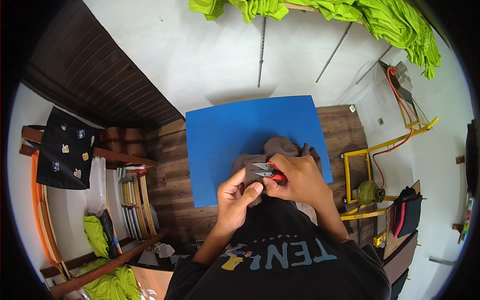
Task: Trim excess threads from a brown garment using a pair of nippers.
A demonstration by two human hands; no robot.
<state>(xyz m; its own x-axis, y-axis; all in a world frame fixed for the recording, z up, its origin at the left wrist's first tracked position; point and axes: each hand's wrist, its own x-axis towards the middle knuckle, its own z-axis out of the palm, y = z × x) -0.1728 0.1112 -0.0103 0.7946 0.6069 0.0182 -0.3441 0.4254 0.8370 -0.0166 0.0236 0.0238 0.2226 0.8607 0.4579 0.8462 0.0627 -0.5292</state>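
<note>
My left hand (235, 198) pinches a fold of a grey-brown cloth garment (277, 145), with the thumb on top. In my right hand (302, 178) is a pair of thread snips (265, 170) with red handles. The snips' two metal blades point left, spread apart, over the stretched fold of cloth beside my left fingers. Bunched cloth lies behind both hands, on the near right part of a blue tabletop (225, 142). Part of the garment is hidden under my right hand.
Lime-green garments (393, 22) are piled on a wall shelf above. On the right stands a yellow metal frame (347, 176) with a gas cylinder (369, 192) and orange hose. A wooden rack (123, 157) at left holds a black printed bag (67, 150) and screen-printing frames (131, 202).
</note>
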